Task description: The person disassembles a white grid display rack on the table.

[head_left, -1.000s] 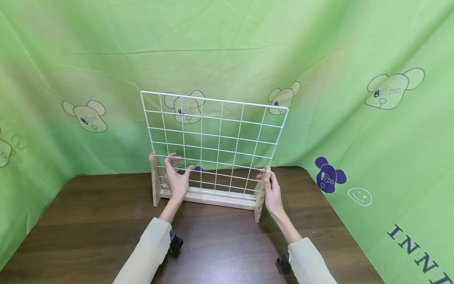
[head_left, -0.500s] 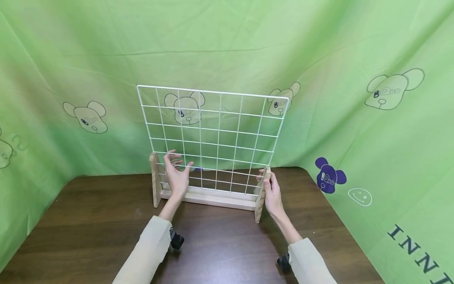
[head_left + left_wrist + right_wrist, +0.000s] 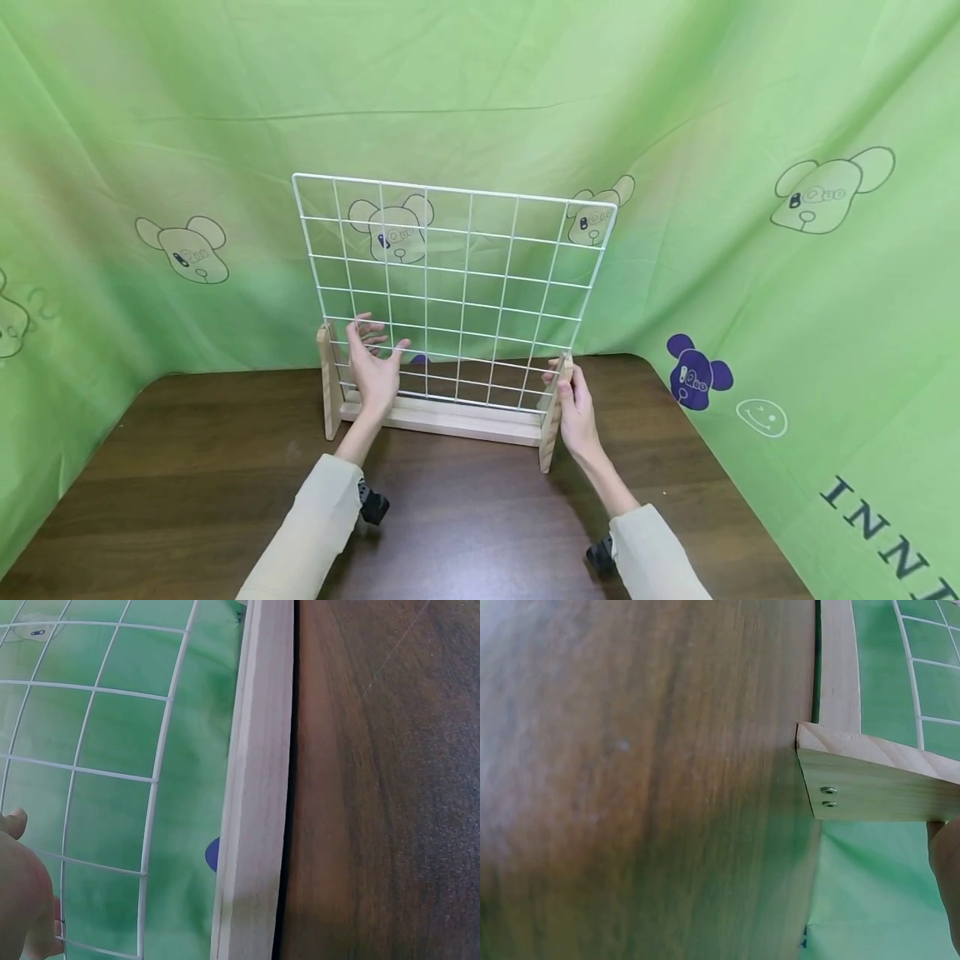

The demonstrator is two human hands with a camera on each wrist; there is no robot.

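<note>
A white wire grid (image 3: pixel 446 283) stands nearly upright in the head view, between the two side posts of a pale wooden stand (image 3: pixel 465 417). Behind the grid's lower left part pass the fingers of my left hand (image 3: pixel 375 379), curled at its wires, while the thumb lies apart to the right. In the left wrist view, a gap shows between the grid's bottom wire and the stand's crossbar. My right hand (image 3: pixel 577 417) grips the top of the stand's right post (image 3: pixel 551 429), thumb on the near side. Its fingertips show behind the grid's right edge.
The stand rests on a dark brown wooden table (image 3: pixel 457 517). Green curtain (image 3: pixel 480 67) printed with bear heads hangs close around its back and sides. In the right wrist view, two screws (image 3: pixel 829 796) sit in the post's outer face.
The grid has risen slightly and its top edge stands higher in view. My left hand has shifted up a little with it. My right hand and the stand have hardly moved.
</note>
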